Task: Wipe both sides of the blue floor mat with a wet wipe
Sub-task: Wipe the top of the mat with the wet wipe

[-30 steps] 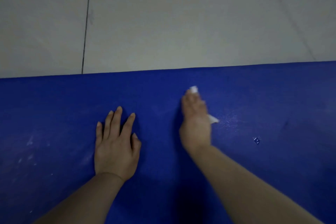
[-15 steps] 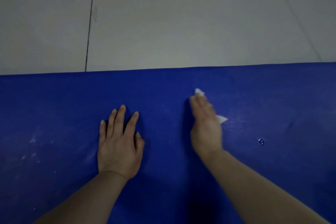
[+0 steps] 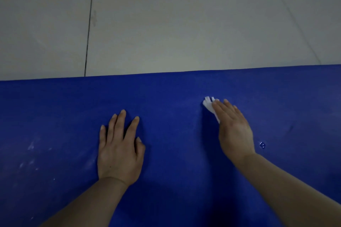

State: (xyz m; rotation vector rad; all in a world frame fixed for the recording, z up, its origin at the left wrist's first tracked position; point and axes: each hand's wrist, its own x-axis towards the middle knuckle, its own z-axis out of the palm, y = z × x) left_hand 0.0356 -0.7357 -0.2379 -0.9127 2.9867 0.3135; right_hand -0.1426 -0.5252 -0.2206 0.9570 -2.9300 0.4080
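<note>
The blue floor mat [image 3: 175,94] lies flat across the lower half of the view, its far edge running left to right. My left hand [image 3: 120,145] rests palm down on the mat with its fingers spread. My right hand [image 3: 233,129] presses a white wet wipe [image 3: 209,105] flat onto the mat with straight fingers; the wipe pokes out past the fingertips and along the thumb side, most of it hidden under the palm.
Grey floor tiles [image 3: 166,24] with dark grout lines lie beyond the mat. White smudges [image 3: 30,153] mark the mat at the left. A small water droplet [image 3: 261,144] sits on the mat right of my right wrist.
My right hand slid the wipe to the right across the mat, and the wipe now shows on the hand's left side. My left hand stayed planted.
</note>
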